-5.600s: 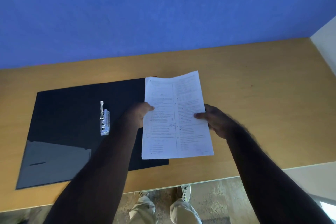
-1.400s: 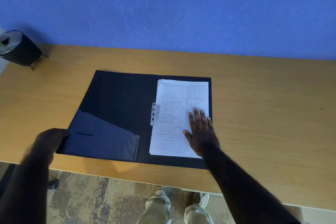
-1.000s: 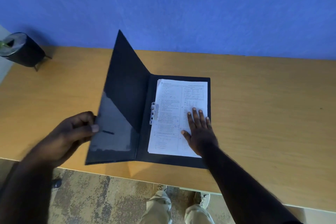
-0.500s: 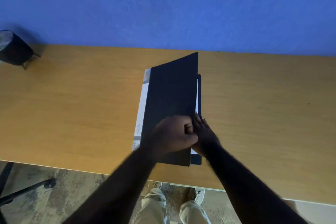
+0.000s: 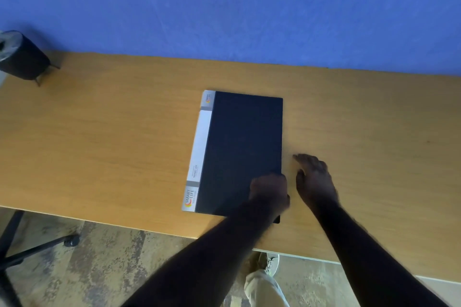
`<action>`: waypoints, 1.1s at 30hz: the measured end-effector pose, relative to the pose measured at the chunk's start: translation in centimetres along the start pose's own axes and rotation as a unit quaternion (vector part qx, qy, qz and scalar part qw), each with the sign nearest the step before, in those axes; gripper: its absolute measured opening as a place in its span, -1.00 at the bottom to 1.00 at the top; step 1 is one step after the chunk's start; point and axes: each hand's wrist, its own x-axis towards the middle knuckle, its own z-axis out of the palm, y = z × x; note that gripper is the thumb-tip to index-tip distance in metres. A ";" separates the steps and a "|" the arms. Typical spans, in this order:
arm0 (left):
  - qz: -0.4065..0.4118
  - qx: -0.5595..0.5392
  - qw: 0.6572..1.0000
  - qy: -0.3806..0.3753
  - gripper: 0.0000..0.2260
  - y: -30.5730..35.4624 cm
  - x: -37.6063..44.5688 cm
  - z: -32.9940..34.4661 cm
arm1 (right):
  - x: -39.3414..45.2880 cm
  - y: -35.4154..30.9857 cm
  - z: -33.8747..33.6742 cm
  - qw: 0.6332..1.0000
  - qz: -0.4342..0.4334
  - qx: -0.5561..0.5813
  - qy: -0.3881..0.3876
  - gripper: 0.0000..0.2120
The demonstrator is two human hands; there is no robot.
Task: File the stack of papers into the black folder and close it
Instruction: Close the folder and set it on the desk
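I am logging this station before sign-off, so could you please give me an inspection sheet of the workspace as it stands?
Surface: wooden desk, bare apart from the items below.
Job's things: black folder lies closed and flat near the front edge, white spine label to the left; papers not visible.
Clutter: dark cylindrical container at the far left corner.
Grips: left hand curled on the folder's near right corner; right hand on the desk beside the folder, holding nothing.
Cables: nothing seen.
Surroundings: blue wall behind; chair base on the floor.

Head-worn wide view, looking steeply down, close over desk (image 5: 99, 144)
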 end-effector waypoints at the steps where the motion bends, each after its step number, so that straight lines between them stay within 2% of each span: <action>1: -0.005 0.020 1.000 0.004 -0.77 0.2 0.1 0.6 | 0.0 -0.2 0.0 1.000 0.006 0.016 0.003 -0.58; 4: 0.002 0.027 0.999 0.034 -0.77 0.1 -0.2 1.6 | 0.2 -1.4 0.0 0.998 0.028 0.056 -0.008 -0.59; 8: -0.023 -0.105 0.989 0.098 -0.86 -2.9 -1.0 0.4 | 0.1 -3.5 0.1 0.990 0.070 0.110 -0.060 -0.56; 10: -0.064 -0.152 0.969 0.184 -0.86 -6.2 -1.5 -1.0 | -0.4 -4.6 0.4 0.985 0.085 0.117 -0.090 -0.52; 12: -0.143 -0.154 0.939 0.272 -0.71 -10.0 -1.9 -2.1 | -0.9 -5.6 0.9 0.981 0.105 0.120 -0.107 -0.48; 13: -0.197 -0.159 0.925 0.282 -0.62 -11.9 -2.2 -2.5 | -1.1 -6.0 1.1 0.980 0.117 0.121 -0.108 -0.47; 15: -0.288 -0.204 0.906 0.234 -0.51 -15.5 -2.6 -3.0 | -1.4 -6.9 1.6 0.977 0.138 0.126 -0.100 -0.46; 16: -0.315 -0.236 0.898 0.197 -0.52 -17.0 -2.7 -2.9 | -1.4 -7.3 1.8 0.975 0.149 0.133 -0.095 -0.46; 18: -0.308 -0.287 0.895 0.146 -0.63 -18.9 -3.2 -2.9 | -1.2 -8.1 2.0 0.969 0.176 0.150 -0.089 -0.45; 21: -0.264 -0.352 0.886 0.146 -0.79 -19.9 -3.8 -2.7 | -0.5 -8.7 2.1 0.955 0.217 0.183 -0.085 -0.45; 25: -0.248 -0.414 0.866 0.131 -0.80 -21.0 -4.5 -3.7 | 0.4 -10.1 2.3 0.929 0.261 0.247 -0.086 -0.50; 29: -0.266 -0.420 0.857 0.133 -0.74 -24.2 -5.0 -5.3 | 0.9 -12.6 3.6 0.916 0.244 0.305 -0.085 -0.53; 33: -0.293 -0.428 0.842 0.148 -0.83 -28.4 -5.7 -6.6 | 1.6 -16.0 5.6 0.909 0.211 0.346 -0.100 -0.50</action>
